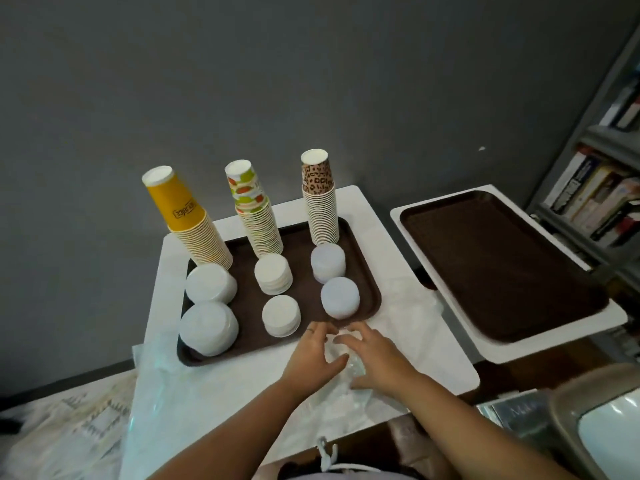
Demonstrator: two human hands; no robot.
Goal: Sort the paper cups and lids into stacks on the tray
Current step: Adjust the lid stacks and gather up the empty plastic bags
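Sorting looks close to finished, as we judge it. On the near brown tray [363, 271] stand three tall stacks of upturned paper cups: the yellow cups [188, 216] at the back left, the green-and-orange cups [256, 216] in the middle, the leopard-print cups [320, 206] at the back right. In front of them sit six low stacks of white lids [273, 274], two before each cup column.

We read the step in hand as dealing with the last bundle. Both hands meet on the white desk [214, 393] just in front of the tray's near edge, over a crumpled clear plastic wrap [349, 372]. Our left hand [313, 355] curls its fingers and thumb around the wrap's left side; our right hand [374, 355] arches over it from the right, fingertips pressing on the top.

The next move, in our view, calls for opening the wrap, freeing whatever is inside and setting it on the matching stack without knocking the tall cup columns, which lean in this wide-angle view.

What the wrap holds we cannot make out: the plastic is blurred and mostly covered by our hands. More plastic sheeting [152, 403] lies over the desk's left edge. A second brown tray [502, 268] sits to the right, well apart, and a bookshelf [602, 188] is cut off by the frame.
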